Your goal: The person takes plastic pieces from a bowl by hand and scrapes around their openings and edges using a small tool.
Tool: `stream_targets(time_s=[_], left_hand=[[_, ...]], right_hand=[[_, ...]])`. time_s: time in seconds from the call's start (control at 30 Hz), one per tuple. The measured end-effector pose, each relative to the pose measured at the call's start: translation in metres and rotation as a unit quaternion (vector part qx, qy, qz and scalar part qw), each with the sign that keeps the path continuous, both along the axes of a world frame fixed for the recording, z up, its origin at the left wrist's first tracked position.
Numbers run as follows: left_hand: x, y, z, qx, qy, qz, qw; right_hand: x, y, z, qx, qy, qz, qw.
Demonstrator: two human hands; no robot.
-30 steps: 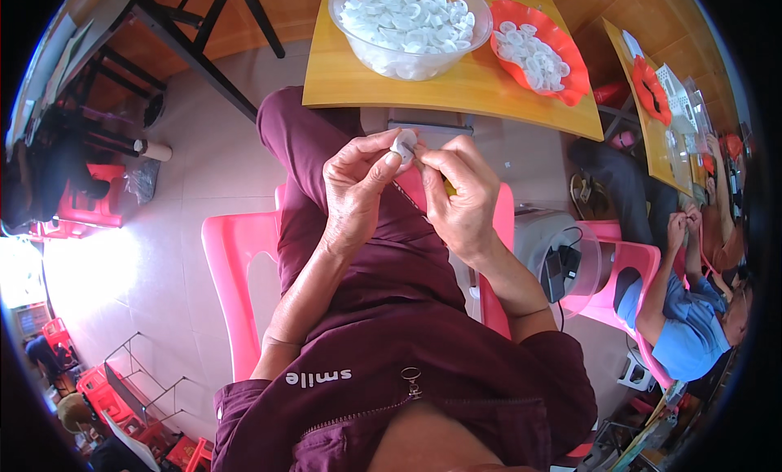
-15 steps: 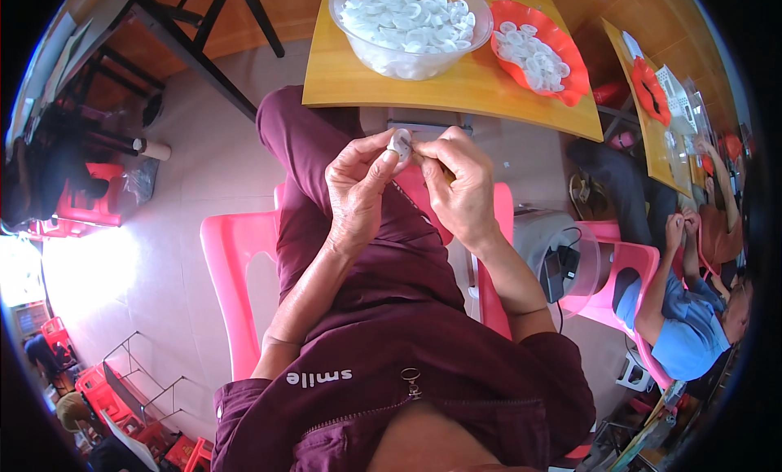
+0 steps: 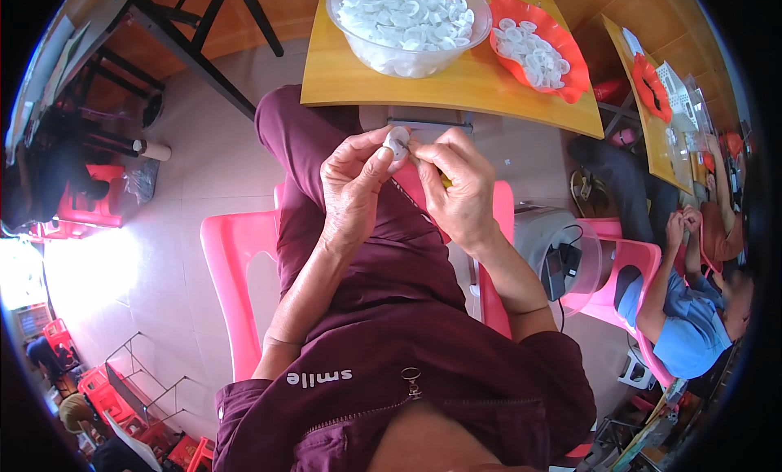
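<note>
Between thumb and fingers, my left hand (image 3: 350,179) pinches a small round whitish plastic piece (image 3: 397,138), held up over my lap. My right hand (image 3: 458,191) is closed round a slim tool with a yellow handle (image 3: 445,180); its thin dark tip meets the face of the piece. Most of this tool is hidden in my palm, so its exact kind does not show. Beyond my hands, a big clear plastic bowl (image 3: 399,62) heaped with similar pieces stands on the table. Beside it, a red wavy-edged dish (image 3: 577,61) holds more of them.
The yellow wooden table (image 3: 489,93) has its near edge just past my hands. I sit on a pink plastic chair (image 3: 236,244). At my right are a grey container (image 3: 529,232) with a black adapter (image 3: 562,272) and a seated person in blue (image 3: 684,325). Dark table legs (image 3: 195,52) stand far left.
Both hands have shifted very slightly to the left, and the plastic piece has turned a little in my left fingers. The tool tip stays at the piece.
</note>
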State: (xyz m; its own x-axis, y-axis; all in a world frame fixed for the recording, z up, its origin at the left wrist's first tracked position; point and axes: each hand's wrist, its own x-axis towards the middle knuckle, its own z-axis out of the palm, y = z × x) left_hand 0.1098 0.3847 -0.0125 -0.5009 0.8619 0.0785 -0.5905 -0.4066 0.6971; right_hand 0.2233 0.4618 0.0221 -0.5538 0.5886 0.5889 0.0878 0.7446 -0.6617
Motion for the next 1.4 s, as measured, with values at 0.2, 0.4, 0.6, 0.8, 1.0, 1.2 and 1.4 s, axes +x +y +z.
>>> stream_targets(time_s=[0.2, 0.4, 0.6, 0.8, 1.0, 1.2, 1.4], left_hand=[[0.001, -0.001, 0.001, -0.003, 0.008, 0.011, 1.0], [0.006, 0.0, 0.0, -0.033, 0.063, 0.028, 0.997], [0.004, 0.0, 0.001, -0.006, -0.012, -0.001, 1.0], [0.002, 0.002, 0.003, 0.005, -0.072, -0.047, 0.996], [0.002, 0.002, 0.002, -0.002, -0.035, -0.04, 0.999], [0.0, 0.001, 0.002, 0.003, -0.044, -0.047, 0.998], [0.001, 0.0, 0.006, -0.004, -0.024, -0.037, 0.999]], right_hand=[[-0.002, -0.003, -0.001, 0.001, 0.003, -0.014, 1.0], [-0.001, -0.003, -0.004, -0.013, -0.006, -0.032, 0.999], [0.002, -0.004, 0.004, -0.015, -0.028, -0.031, 0.999], [0.006, -0.006, 0.012, 0.007, -0.042, -0.046, 0.998], [0.004, -0.006, 0.008, 0.027, -0.046, -0.055, 0.997], [0.004, -0.005, 0.008, 0.037, -0.039, -0.049, 0.997], [0.004, -0.007, 0.006, 0.044, -0.059, -0.056, 0.996]])
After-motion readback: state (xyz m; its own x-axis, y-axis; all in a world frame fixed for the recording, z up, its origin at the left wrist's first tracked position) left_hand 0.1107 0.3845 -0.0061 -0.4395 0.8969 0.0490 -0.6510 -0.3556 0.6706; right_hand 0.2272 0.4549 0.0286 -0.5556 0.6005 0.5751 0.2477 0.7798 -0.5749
